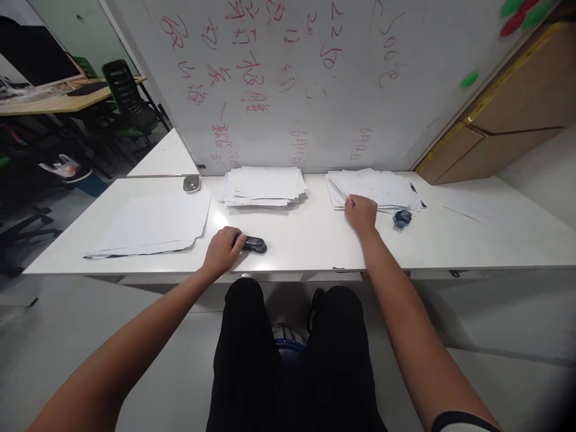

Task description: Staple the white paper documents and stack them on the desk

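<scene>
My left hand [224, 249] rests on the white table [306, 240] with its fingers curled round the near end of a black stapler [252, 243]. My right hand [360, 212] reaches to the front left corner of the right paper stack [375, 188] and pinches a sheet edge there. A second stack of white paper [263, 186] lies in the middle at the back. A thin spread of sheets [153, 225] lies at the left.
A small dark binder clip [402, 218] sits just right of my right hand. A round grey object [191, 183] lies at the back left. A whiteboard [306, 78] with red writing stands behind the table. A desk and green chairs [121, 90] are at far left.
</scene>
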`<act>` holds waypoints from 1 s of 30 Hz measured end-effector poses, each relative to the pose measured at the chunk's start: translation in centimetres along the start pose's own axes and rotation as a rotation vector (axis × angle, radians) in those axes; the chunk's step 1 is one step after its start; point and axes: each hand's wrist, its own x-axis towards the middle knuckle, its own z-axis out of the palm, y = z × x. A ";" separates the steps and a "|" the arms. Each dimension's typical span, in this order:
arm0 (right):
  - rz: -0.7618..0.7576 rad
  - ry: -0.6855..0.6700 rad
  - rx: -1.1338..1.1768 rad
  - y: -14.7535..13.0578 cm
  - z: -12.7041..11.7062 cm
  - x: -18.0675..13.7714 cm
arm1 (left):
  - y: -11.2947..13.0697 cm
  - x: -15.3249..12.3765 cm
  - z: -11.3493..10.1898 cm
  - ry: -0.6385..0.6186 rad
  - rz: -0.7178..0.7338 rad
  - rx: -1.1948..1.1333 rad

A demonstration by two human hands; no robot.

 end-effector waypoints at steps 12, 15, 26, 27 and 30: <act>0.134 0.052 0.193 1.6 0.4 0.6 | 0.1 0.0 0.0 0.010 0.005 -0.001; 0.097 0.107 0.164 1.7 0.8 0.7 | 0.0 -0.1 0.0 0.009 0.004 0.001; 0.299 0.415 0.208 0.9 -0.1 0.9 | 0.0 -0.1 -0.1 0.013 -0.001 -0.015; 0.252 0.388 0.195 0.9 -0.3 0.8 | 0.1 0.0 -0.1 0.012 0.001 -0.019; 0.108 0.232 0.127 0.6 -0.7 0.6 | 0.1 0.0 -0.3 -0.002 0.016 -0.033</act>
